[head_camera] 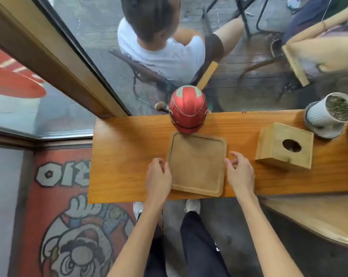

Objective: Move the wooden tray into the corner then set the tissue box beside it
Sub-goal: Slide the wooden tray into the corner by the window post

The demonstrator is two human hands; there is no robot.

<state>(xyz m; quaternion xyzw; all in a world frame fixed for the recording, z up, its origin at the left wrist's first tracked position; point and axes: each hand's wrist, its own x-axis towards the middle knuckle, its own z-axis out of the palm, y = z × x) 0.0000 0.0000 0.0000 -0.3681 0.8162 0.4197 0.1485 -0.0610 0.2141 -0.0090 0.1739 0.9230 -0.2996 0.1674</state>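
Wooden tray (197, 164), a square one of pale, matt wood with rounded corners and a shallow raised rim, lies flat on the orange-brown varnished wooden worktop (125, 156), close to the near edge and about in the middle of the visible part. We can read no brand or label on it. The only writing we see is on the red floor mat with a cartoon moustached figure (69, 216), where large grey letters with black outline look like "OI" and more, but we cannot read them surely.

Our left hand (159, 176) rests against the left edge of the tray with fingers curled over the rim, and our right hand (240, 172) is at the right edge, fingers bent and touching it; both hands grip the tray from its sides.

Right of the tray, apart from it, stands the light wooden cube-shaped tissue box with an oval hole on top (285, 146); no tissue is seen coming out. Behind the tray, touching or almost touching its far rim, stands a small red helmet with pale stripes (188, 109) against the window. At the far right is a white ribbed plant pot on a saucer (327, 114). The left part of the worktop, toward the corner, is bare wood.
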